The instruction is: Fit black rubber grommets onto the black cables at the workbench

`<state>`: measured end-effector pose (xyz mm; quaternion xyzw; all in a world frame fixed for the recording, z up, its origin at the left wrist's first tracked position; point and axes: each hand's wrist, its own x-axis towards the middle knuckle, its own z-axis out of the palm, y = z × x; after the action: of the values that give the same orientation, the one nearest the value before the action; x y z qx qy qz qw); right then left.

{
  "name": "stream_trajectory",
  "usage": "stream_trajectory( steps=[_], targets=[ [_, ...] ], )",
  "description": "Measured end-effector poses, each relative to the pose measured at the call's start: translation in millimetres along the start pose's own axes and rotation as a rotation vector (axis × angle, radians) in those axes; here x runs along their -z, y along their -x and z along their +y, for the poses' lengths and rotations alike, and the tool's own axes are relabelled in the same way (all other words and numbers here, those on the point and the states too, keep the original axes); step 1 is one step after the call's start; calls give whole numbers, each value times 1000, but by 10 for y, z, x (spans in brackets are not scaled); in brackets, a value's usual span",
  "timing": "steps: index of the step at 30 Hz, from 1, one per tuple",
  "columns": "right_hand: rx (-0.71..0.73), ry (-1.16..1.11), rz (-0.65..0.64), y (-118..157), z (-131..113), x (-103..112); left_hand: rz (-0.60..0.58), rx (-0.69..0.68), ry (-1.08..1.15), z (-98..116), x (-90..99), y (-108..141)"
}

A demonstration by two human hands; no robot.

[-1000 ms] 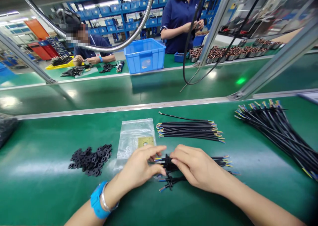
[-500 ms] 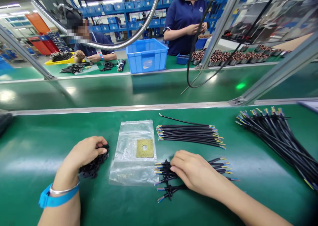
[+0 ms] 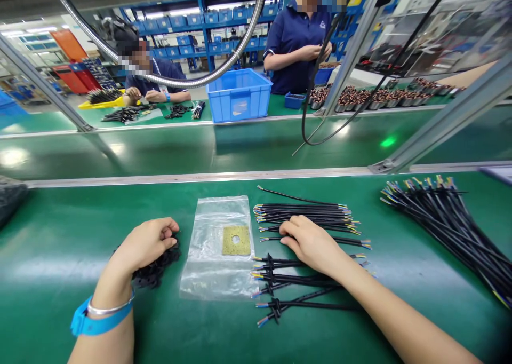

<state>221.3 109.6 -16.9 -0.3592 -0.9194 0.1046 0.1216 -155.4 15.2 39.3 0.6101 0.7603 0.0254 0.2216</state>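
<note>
My left hand (image 3: 150, 245) rests over a pile of small black parts (image 3: 158, 268), fingers curled in toward the thumb; what lies between the fingertips is hidden. My right hand (image 3: 309, 242) pinches a black cable (image 3: 348, 240) with bare coloured wire ends, just in front of a row of similar cables (image 3: 296, 212). Closer to me lie several cables with small black pieces fitted near their left ends (image 3: 272, 276), partly under my right forearm. Between my hands is a clear plastic bag (image 3: 208, 273) with a yellowish square plate (image 3: 236, 240) that has a round hole.
A large cable bundle (image 3: 444, 230) lies at the right. Beyond the metal rail (image 3: 200, 177) are a blue bin (image 3: 239, 97), copper-coloured parts (image 3: 372, 96) and two people at work. A black cable (image 3: 304, 118) and a metal hose (image 3: 188, 81) hang in front.
My right hand has moved away from the cables with fitted pieces, back to the row of plain cables, and now grips one. My left hand stays at the pile.
</note>
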Motion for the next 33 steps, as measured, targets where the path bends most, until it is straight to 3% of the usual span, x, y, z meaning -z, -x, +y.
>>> stream_trajectory(
  steps=[5,8,13,17,21,26,31,33],
  targets=[
    [-16,-24,12,-28,4,11,122,-15,39,22,6,-22],
    [-37,-28,15,-49,22,-9,196,-75,358,194,-82,-38],
    [-1,-23,-25,-63,8,5,-33,-164,1147,713,-409,-48],
    [29,-9,-29,-58,-39,-8,-128,-122,1358,949,-607,-50],
    [32,-11,-6,-50,-41,-70,-123,-58,1334,961,-679,-52],
    [26,-40,72,-34,7,2,-19,-104,1198,945,-758,-81],
    [11,9,236,68,-89,161,366,-473,496,1021,-864,-86],
    [8,17,277,118,-156,191,439,-625,228,1065,-893,-73]
  ],
)
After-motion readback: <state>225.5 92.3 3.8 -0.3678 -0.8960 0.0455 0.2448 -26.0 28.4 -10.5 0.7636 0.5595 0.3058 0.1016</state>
